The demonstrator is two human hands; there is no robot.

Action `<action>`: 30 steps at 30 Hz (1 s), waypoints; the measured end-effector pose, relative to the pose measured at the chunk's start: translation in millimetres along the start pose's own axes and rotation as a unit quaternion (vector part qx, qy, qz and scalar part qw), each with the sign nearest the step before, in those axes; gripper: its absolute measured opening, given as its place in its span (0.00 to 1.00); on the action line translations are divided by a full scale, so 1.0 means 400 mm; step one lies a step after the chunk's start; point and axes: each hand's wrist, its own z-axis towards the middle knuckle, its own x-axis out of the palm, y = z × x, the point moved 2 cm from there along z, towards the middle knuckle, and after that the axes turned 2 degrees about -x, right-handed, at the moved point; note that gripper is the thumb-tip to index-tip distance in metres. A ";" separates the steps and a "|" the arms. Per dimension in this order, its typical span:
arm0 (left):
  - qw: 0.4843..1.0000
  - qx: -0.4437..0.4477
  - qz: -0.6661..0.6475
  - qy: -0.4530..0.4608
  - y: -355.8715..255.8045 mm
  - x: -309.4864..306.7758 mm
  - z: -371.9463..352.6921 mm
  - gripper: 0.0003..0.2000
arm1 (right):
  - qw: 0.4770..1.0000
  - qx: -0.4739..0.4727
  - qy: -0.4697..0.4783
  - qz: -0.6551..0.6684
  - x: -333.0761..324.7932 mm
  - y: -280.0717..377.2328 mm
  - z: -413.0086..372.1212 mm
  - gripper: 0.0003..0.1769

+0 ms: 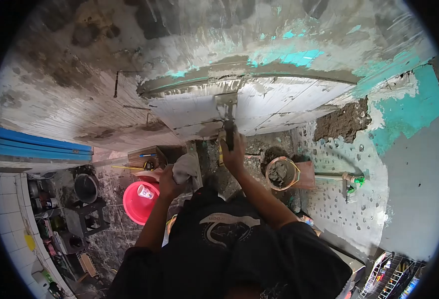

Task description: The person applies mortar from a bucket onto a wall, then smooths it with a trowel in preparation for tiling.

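Observation:
My right hand (235,153) is wrapped round the dark handle of a putty knife (226,101). Its blade lies against the white wall tiles (272,99), just under their upper edge, where wet grey mortar (224,87) is smeared. Lower and to the left, my left hand (168,185) grips a crumpled grey cloth (185,168) in front of my body, apart from the wall. What the fingers do behind the cloth is hidden.
A bucket of mortar (281,173) stands right of my right forearm, near a pipe with a green tap (355,180). On the left are a pink basin (134,203) with a white cup, a tape measure (149,165), a dark pot (86,188) and a dark stand (86,218).

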 end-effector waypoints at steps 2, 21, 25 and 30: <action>1.000 0.006 -0.009 0.011 -0.010 -0.006 0.008 0.20 | 0.955 0.210 0.015 0.207 -0.071 0.039 -0.002 0.32; 0.998 0.018 -0.048 -0.039 0.036 -0.005 0.008 0.21 | 0.994 0.029 0.085 -0.057 -0.263 0.190 0.182 0.31; 0.997 0.031 -0.050 -0.046 0.032 -0.006 0.007 0.20 | 0.989 0.095 0.109 -0.042 -0.233 0.188 0.181 0.29; 0.999 0.016 -0.029 -0.035 0.032 -0.001 0.011 0.21 | 0.989 0.114 0.088 -0.045 -0.239 0.177 0.195 0.27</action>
